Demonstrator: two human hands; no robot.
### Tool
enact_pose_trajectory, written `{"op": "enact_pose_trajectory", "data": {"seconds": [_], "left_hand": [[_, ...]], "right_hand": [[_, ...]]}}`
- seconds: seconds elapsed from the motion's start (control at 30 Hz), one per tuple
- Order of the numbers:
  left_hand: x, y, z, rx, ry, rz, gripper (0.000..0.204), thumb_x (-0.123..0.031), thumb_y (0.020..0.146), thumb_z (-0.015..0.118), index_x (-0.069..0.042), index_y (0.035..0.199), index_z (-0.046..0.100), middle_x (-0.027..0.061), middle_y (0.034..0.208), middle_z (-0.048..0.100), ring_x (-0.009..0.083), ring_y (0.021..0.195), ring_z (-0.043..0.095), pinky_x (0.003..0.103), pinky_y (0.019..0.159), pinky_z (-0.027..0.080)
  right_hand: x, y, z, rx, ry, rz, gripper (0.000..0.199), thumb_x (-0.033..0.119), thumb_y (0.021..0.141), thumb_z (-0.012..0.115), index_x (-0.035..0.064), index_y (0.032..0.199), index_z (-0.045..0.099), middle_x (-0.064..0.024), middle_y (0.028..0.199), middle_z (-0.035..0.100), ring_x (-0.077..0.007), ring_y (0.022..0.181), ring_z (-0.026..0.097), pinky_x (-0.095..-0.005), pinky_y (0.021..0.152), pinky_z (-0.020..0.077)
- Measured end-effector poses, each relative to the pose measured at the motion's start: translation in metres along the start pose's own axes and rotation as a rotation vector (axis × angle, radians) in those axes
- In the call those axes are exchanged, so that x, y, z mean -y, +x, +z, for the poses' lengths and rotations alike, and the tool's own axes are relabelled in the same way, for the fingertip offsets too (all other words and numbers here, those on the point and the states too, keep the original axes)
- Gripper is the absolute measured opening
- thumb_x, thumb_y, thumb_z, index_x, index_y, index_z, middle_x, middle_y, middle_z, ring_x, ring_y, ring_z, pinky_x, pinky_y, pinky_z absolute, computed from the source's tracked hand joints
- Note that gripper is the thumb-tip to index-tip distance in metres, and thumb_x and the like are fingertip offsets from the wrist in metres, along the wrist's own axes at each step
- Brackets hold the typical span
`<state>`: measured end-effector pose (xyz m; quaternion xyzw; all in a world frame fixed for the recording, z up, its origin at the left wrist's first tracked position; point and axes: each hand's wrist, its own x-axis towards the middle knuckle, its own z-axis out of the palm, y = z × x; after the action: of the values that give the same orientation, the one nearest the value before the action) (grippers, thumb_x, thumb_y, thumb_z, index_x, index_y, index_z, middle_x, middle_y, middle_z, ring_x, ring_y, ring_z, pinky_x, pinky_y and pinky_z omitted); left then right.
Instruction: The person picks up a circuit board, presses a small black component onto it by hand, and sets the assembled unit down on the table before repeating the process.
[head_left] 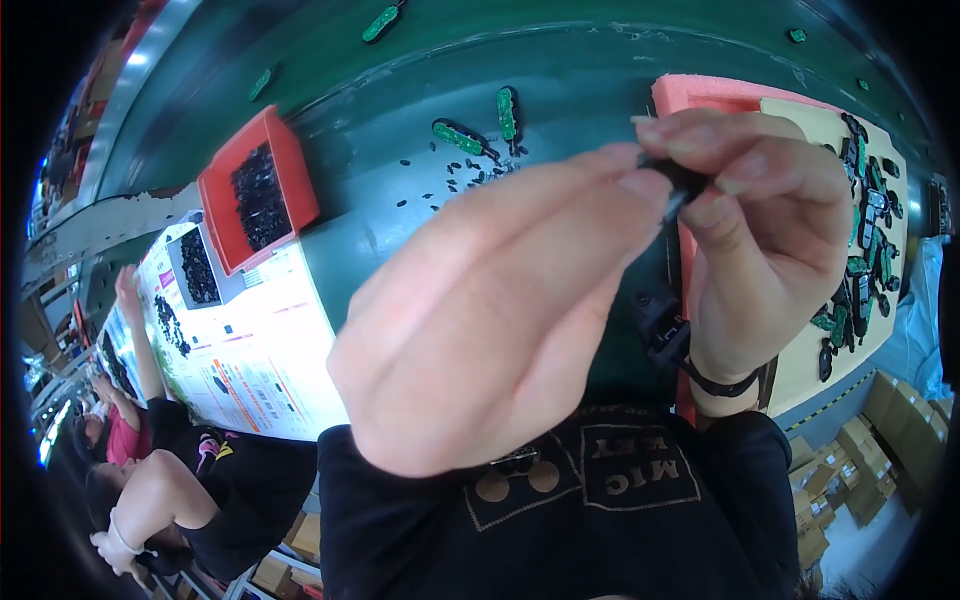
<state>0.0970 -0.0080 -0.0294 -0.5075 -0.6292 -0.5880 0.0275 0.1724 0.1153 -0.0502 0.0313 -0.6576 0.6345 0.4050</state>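
Head view, hands: left hand (480,330) and right hand (770,240) raised close to the camera, fingertips meeting over a small black part (682,188).
Left hand state: fingers drawn together, narrow, thumb and forefinger tips pressed on the near end of the part.
Right hand state: pinched on the same part from the far side, thumb below, forefinger above; a dark band sits on its wrist.
Part location: between the two sets of fingertips, above the green bench (560,90); mostly hidden, only a dark sliver shows.
Handling (judgement): looks light, rigid moulded plastic; small enough to slip, so a fingertip pinch on its flat sides seems best. Fragility cannot be told.
Beyond the left hand: red bin (290,165) of black pieces; loose black bits (470,175) and green circuit boards (458,137) scattered on the bench.
Behind the right hand: tan board (810,130) on pink foam (700,92), carrying a heap of green and black assemblies (868,240).
Below the right hand: a black fixture (655,325), partly covered.
Left of the left hand: white instruction sheet (270,350); further out, another person (160,490) seated, hands apart from these.
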Motion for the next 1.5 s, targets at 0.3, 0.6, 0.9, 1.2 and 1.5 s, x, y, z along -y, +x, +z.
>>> {"op": "enact_pose_trajectory", "data": {"seconds": [0.3, 0.6, 0.9, 1.2, 1.5], "left_hand": [[0.004, 0.008, -0.009, 0.082, -0.274, -0.325, 0.026, 0.009, 0.074, 0.055, 0.012, 0.099, 0.049, 0.0214, 0.088, 0.058, 0.0249, 0.072, 0.061, 0.03, 0.068, 0.052], [0.007, 0.017, -0.011, 0.017, -0.566, -0.724, 0.021, 0.002, 0.077, 0.053, 0.009, 0.097, 0.054, 0.0137, 0.078, 0.061, 0.0187, 0.066, 0.06, 0.027, 0.061, 0.05], [0.189, 0.065, -0.024, 0.038, -0.072, -0.743, 0.006, -0.002, 0.074, 0.06, 0.002, 0.077, 0.063, 0.0061, 0.063, 0.06, 0.0108, 0.051, 0.055, 0.02, 0.048, 0.044], [0.23, 0.076, -0.06, 0.23, 0.053, -0.738, 0.012, -0.009, 0.069, 0.065, -0.002, 0.078, 0.065, 0.0122, 0.067, 0.062, 0.0175, 0.055, 0.06, 0.027, 0.055, 0.049], [0.276, 0.079, -0.105, 0.048, 1.327, -0.692, 0.027, -0.02, 0.073, 0.059, -0.001, 0.093, 0.06, 0.0161, 0.084, 0.062, 0.0332, 0.084, 0.058, 0.038, 0.072, 0.046]], "right_hand": [[0.008, 0.003, -0.002, -0.08, 0.274, 0.352, 0.022, 0.005, 0.075, 0.062, -0.0007, 0.091, 0.048, -0.0148, 0.092, 0.056, -0.0236, 0.087, 0.056, -0.0329, 0.08, 0.0446], [0.008, -0.003, -0.006, -0.108, -0.006, 0.379, 0.04, 0.01, 0.073, 0.066, -0.0046, 0.106, 0.048, -0.0136, 0.101, 0.056, -0.0209, 0.092, 0.055, -0.0279, 0.083, 0.042], [-0.049, 0.004, -0.019, 0.16, -0.456, 0.39, 0.021, -0.002, 0.074, 0.057, -0.0004, 0.095, 0.057, -0.0066, 0.092, 0.059, -0.0145, 0.086, 0.057, -0.026, 0.078, 0.0441], [-0.096, -0.008, -0.002, 0.404, -0.858, 0.529, 0.013, -0.006, 0.068, 0.058, -0.0013, 0.08, 0.061, -0.0103, 0.075, 0.059, -0.016, 0.069, 0.058, -0.024, 0.066, 0.0462], [-0.111, -0.007, -0.001, 0.521, -0.697, 0.336, 0.012, -0.007, 0.065, 0.059, 0.0003, 0.074, 0.062, -0.0097, 0.073, 0.057, -0.0185, 0.065, 0.056, -0.0266, 0.061, 0.0452]]}}
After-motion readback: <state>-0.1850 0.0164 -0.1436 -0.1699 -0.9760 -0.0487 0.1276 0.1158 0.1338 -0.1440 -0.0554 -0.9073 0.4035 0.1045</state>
